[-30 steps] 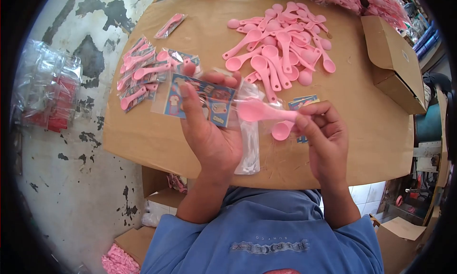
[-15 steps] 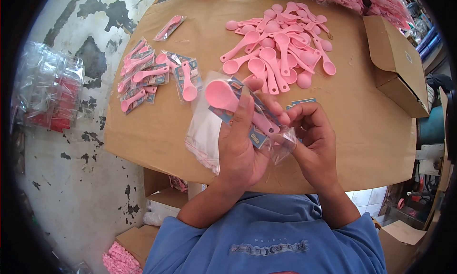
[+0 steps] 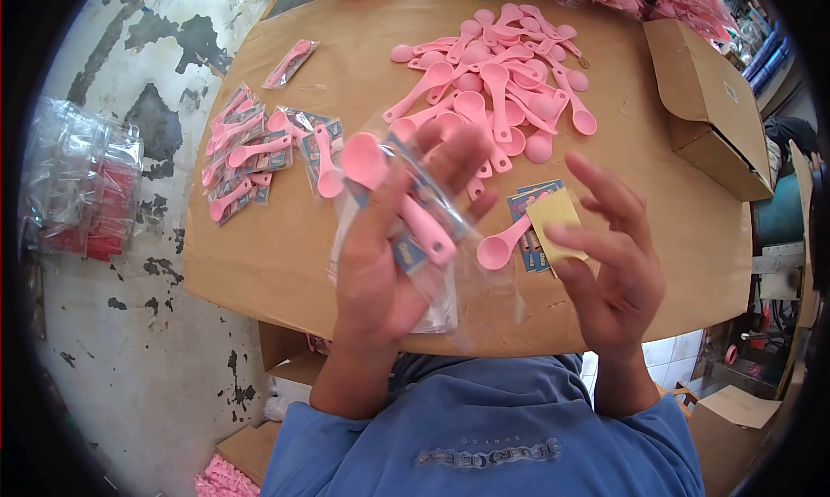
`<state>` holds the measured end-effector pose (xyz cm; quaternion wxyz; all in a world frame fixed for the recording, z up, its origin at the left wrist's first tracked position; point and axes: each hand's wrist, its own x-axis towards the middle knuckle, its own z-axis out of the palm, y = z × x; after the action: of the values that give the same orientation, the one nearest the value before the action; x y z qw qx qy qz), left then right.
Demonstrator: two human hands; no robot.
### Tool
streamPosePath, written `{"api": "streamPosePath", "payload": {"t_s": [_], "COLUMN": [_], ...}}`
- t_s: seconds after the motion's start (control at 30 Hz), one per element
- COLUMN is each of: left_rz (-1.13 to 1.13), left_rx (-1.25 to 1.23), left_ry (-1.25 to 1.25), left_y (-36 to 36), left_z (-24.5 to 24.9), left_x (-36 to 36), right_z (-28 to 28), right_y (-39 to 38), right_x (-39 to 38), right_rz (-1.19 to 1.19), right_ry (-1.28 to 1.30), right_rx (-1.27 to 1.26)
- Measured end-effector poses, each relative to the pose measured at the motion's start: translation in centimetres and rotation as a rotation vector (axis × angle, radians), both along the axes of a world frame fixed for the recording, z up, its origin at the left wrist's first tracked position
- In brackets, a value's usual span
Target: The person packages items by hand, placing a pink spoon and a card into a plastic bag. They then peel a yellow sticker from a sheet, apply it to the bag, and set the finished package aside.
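Observation:
My left hand (image 3: 378,272) holds a pink measuring spoon (image 3: 425,229) with a blue printed card behind it, inside a clear plastic bag. The thumb lies over the package, and the fingers behind it are slightly blurred. Under this hand are more clear bags (image 3: 441,302), partly hidden. My right hand (image 3: 616,272) is raised with its fingers apart, overlapping a yellow paper piece (image 3: 553,216). Beneath the paper lies a small stack of blue cards (image 3: 529,257). A loose pink spoon (image 3: 495,251) rests beside the cards with its handle across them.
A heap of loose pink spoons (image 3: 497,78) covers the table's far middle. Bagged spoons (image 3: 259,151) lie at the left, one apart (image 3: 291,63) farther back. An open cardboard box (image 3: 713,117) stands at the right edge. Clear bags (image 3: 91,177) are stacked beyond the left edge.
My right hand has let go of the bag's end and moved right, its fingers spreading. My left hand has shifted left with the bagged spoon. The yellow paper and loose spoon now show.

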<state>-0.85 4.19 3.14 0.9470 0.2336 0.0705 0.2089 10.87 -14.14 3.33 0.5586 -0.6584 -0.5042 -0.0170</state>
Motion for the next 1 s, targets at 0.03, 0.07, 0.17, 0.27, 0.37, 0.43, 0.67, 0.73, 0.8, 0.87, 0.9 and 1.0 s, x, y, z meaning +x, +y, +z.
{"api": "streamPosePath", "payload": {"t_s": [0.03, 0.07, 0.17, 0.27, 0.37, 0.43, 0.67, 0.73, 0.8, 0.87, 0.9, 1.0], "left_rz": [-0.053, -0.105, -0.229, -0.277, -0.329, -0.363, -0.107, -0.14, -0.12, -0.043, -0.031, 0.022], "left_rx": [-0.001, 0.0, -0.003, -0.023, -0.079, -0.158, 0.475, 0.508, 0.61, 0.685, 0.705, 0.741], "left_ry": [0.012, 0.024, 0.04, 0.058, 0.028, 0.027, 0.079, 0.057, 0.056, 0.103, 0.14, 0.242], "left_y": [-0.6, -1.2, -2.6, -3.1, -2.7, -2.1, -1.0, -1.5, -1.9, -2.1, -2.0, -1.8], "left_z": [0.0, 0.0, -0.2, -0.1, -0.4, -1.5, -1.7, -1.3, -1.3, -0.6, -0.5, -0.6], "left_x": [0.2, 0.3, 0.7, 0.5, 0.3, 0.0, 0.3, 0.3, 0.3, 0.7, 0.9, 0.5], "right_z": [-0.2, -0.4, -0.2, 0.1, -0.1, -0.3, 0.7, -0.2, -0.5, -0.9, -0.7, 0.6], "right_y": [0.5, 1.0, 2.1, 2.4, 2.5, 2.5, 0.9, 1.7, 1.8, 1.8, 1.8, 1.9], "right_x": [0.4, 0.7, -0.2, -0.6, 0.3, 0.9, 0.1, 0.1, -0.2, 0.0, -0.1, -0.2], "right_rz": [-0.033, -0.064, -0.107, -0.082, 0.044, 0.117, 0.031, 0.087, 0.099, 0.092, 0.086, 0.0], "right_ry": [-0.123, -0.246, -0.446, -0.4, -0.312, -0.223, 0.658, 0.665, 0.689, 0.657, 0.658, 0.575], "right_rx": [-0.055, -0.108, -0.136, -0.101, -0.008, 0.045, 0.0, 0.059, 0.002, -0.061, -0.063, -0.044]}}
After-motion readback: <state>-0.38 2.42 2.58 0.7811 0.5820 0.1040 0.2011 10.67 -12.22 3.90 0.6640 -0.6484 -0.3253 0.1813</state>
